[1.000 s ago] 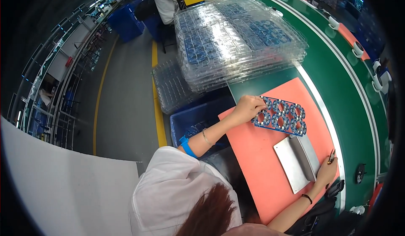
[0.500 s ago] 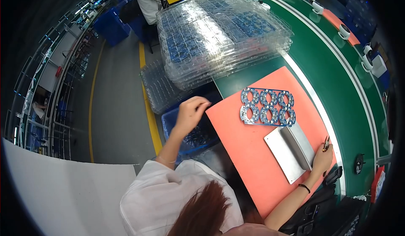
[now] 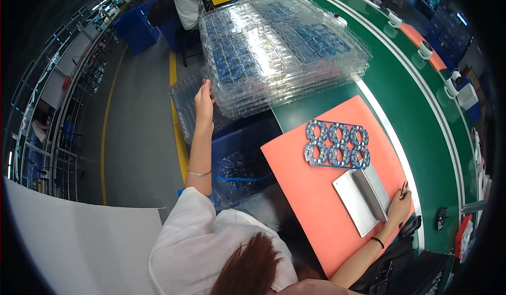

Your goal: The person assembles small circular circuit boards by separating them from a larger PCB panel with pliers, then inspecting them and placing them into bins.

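Note:
My left hand reaches out at the left edge of a tall stack of clear plastic trays filled with blue circuit boards. Its fingers are stretched out at the trays' rim; whether they touch it I cannot tell. On the orange mat lies a blue circuit board panel of several joined rings. The panel's near edge is beside a metal plate with an upright fin. At the mat's right edge, my right hand is closed around small pliers, tips pointing away.
Below my left forearm stands a blue bin with small dark pieces inside. A green conveyor curves along the right, carrying white devices. Another person sits at the far left. Black items lie near my right wrist.
My left hand has moved away from the mat's left corner, forward and left to the tray stack, its fingers straightening. My right hand stays on the pliers at the mat's edge.

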